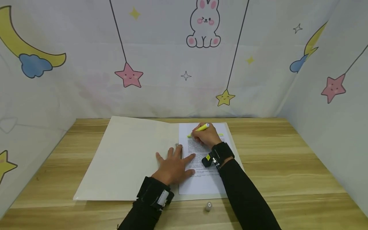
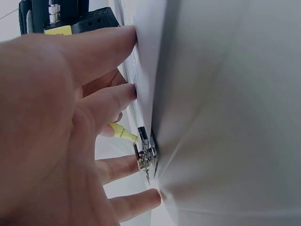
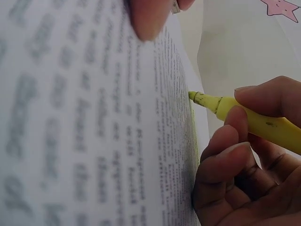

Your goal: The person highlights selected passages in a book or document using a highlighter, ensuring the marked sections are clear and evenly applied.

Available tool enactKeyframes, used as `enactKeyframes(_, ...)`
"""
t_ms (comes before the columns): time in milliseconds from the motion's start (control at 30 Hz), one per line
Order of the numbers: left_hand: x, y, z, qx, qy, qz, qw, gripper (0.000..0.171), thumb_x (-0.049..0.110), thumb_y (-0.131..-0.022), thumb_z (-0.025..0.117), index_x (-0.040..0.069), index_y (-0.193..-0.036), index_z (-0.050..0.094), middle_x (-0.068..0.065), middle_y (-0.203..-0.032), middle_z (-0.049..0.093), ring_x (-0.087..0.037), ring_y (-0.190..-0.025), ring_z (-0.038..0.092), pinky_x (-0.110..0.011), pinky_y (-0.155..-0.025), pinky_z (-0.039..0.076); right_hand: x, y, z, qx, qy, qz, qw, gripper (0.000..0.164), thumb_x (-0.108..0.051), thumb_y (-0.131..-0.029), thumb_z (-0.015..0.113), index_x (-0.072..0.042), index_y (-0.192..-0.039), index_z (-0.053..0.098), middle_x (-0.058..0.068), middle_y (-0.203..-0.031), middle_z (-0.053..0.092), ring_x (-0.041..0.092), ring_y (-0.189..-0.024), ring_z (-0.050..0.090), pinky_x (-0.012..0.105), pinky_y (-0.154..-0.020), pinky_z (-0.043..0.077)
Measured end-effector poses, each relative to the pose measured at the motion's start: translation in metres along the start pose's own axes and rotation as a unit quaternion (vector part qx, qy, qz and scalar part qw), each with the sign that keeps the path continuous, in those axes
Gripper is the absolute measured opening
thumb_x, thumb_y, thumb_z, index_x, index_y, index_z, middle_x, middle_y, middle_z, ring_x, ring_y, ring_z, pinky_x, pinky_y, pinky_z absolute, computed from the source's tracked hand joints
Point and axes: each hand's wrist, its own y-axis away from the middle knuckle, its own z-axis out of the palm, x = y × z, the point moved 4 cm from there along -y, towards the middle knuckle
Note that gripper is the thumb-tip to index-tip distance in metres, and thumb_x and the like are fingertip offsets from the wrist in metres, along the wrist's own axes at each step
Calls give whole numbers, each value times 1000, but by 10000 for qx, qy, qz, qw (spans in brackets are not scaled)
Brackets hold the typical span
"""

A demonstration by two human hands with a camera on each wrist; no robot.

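Note:
My right hand (image 1: 208,135) pinches a yellow highlighter (image 1: 203,127) between thumb and fingers near the top of a printed page (image 1: 201,187). In the right wrist view the highlighter's chisel tip (image 3: 192,95) is right at the text, where a yellow streak runs along a line. A yellow mark (image 1: 220,134) also shows on the page's upper right. The page lies on the right side of an opened white folder (image 1: 123,159). My left hand (image 1: 172,167) rests with spread fingers over the folder's fold and the page's left edge. Beside its fingers sits the folder's metal clip (image 2: 147,157).
A small grey cap (image 1: 208,206) stands on the wooden table (image 1: 287,179) just in front of the folder. White cloth walls (image 1: 161,102) with printed stars and a bunny enclose the table at the back and both sides.

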Motion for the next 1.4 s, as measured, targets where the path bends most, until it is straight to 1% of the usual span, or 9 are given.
enactKeyframes(167,-1,-1,-1,43,-19,6,10000,59,56,-92,59,40,-147,46,-16,-159,27,-43,-141,29,-85,-101,21,-3,-1,-3,24,19,-84,10000,9,-9,-82,75,-6,-81,67,3,-60,61,18,-54,54,27,-46,42)
enactKeyframes(367,0,-1,-2,32,27,-5,10000,59,56,-92,60,40,-147,46,-17,-159,27,-44,-142,28,-85,-101,20,-4,-2,-2,-12,42,-58,10000,9,-9,-82,76,-7,-81,67,3,-61,61,17,-54,54,27,-46,43)
enactKeyframes(600,1,-1,-2,44,28,17,10000,59,56,-92,60,39,-146,47,-17,-159,28,-45,-142,29,-85,-101,21,-6,1,-7,30,143,-137,9998,9,-8,-83,75,-6,-80,67,4,-60,60,19,-54,53,26,-45,40)
enactKeyframes(700,1,-1,-2,45,21,19,10000,59,56,-92,60,39,-146,47,-17,-159,28,-44,-142,29,-85,-101,21,-5,1,-8,35,149,-184,9997,8,-8,-83,74,-6,-80,67,5,-59,59,18,-53,51,26,-45,38)
enactKeyframes(933,2,-1,-2,68,167,26,9998,58,53,-92,62,37,-146,49,-18,-159,28,-44,-142,28,-85,-100,21,-2,-1,-9,11,194,-331,9993,8,-8,-83,74,-7,-80,66,2,-57,59,15,-49,50,27,-46,40)
enactKeyframes(1033,2,-1,-2,55,139,4,9999,58,53,-92,62,38,-146,48,-17,-159,28,-44,-141,29,-85,-100,21,-1,-1,-10,31,208,-388,9990,8,-7,-83,74,-6,-79,67,3,-57,59,16,-49,49,28,-46,40)
enactKeyframes(1167,2,-1,-2,48,78,-9,10000,58,54,-91,62,38,-146,48,-17,-159,27,-44,-141,29,-85,-101,21,-1,-2,-11,39,198,-386,9991,8,-7,-82,74,-6,-79,67,3,-58,60,16,-49,50,28,-46,40)
enactKeyframes(1400,3,-3,-2,85,79,-1,9999,59,54,-91,63,38,-146,49,-17,-159,28,-44,-140,30,-85,-100,21,1,-4,-16,48,332,-390,9987,9,-9,-83,73,-8,-79,64,5,-60,59,16,-50,50,27,-46,40)
